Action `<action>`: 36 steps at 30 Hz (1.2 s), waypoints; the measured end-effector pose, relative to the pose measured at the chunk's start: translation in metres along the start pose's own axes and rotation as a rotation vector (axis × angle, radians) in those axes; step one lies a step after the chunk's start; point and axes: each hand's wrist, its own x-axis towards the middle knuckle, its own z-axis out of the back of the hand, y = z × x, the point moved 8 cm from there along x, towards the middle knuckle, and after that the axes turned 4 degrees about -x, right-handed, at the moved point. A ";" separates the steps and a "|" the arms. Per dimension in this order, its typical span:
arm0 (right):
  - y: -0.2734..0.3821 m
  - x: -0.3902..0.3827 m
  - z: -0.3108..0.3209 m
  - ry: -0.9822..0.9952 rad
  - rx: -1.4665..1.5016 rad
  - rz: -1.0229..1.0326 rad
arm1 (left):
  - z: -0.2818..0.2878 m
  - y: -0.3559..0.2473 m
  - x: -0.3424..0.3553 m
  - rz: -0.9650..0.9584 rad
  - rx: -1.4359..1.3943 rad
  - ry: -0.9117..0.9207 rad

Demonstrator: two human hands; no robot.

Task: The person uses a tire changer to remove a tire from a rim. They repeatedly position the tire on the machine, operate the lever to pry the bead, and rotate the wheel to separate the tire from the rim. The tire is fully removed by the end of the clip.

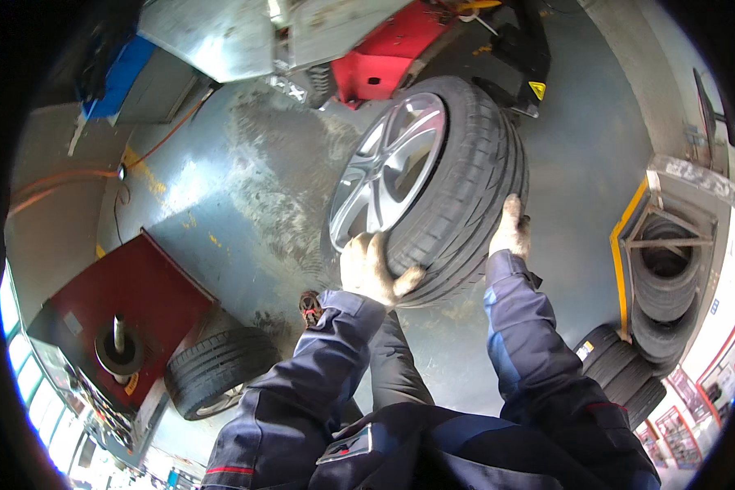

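A large car wheel [467, 167] with a silver spoked rim [384, 163] and black tyre is in the middle, tilted. My left hand [376, 269], in a pale work glove, grips the tyre's lower left side beside the rim, fingers bent over it. My right hand [510, 229], in a similar glove, holds the right side of the tread. Both forearms are in dark blue sleeves.
A red machine [376, 65] with steel plates stands ahead. Another red machine [122, 302] with a spindle is at left, a loose tyre [220, 355] beside it. Stacked tyres [661, 294] and more tyres [608, 367] line the right. An orange hose [65, 181] hangs at left.
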 end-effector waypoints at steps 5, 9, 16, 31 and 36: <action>-0.005 -0.002 0.002 0.085 -0.016 -0.017 | 0.004 -0.017 -0.002 -0.229 0.042 -0.118; -0.004 -0.023 -0.009 0.143 0.278 0.009 | 0.010 0.003 -0.001 -0.196 0.081 -0.038; 0.006 -0.086 -0.043 0.325 0.524 0.034 | 0.051 0.108 0.005 0.154 -0.275 0.104; -0.050 -0.132 -0.164 0.560 1.123 0.353 | 0.004 0.324 0.118 0.853 -0.655 0.645; -0.064 -0.072 -0.125 0.305 0.605 0.110 | -0.032 0.292 0.133 0.495 -0.486 0.708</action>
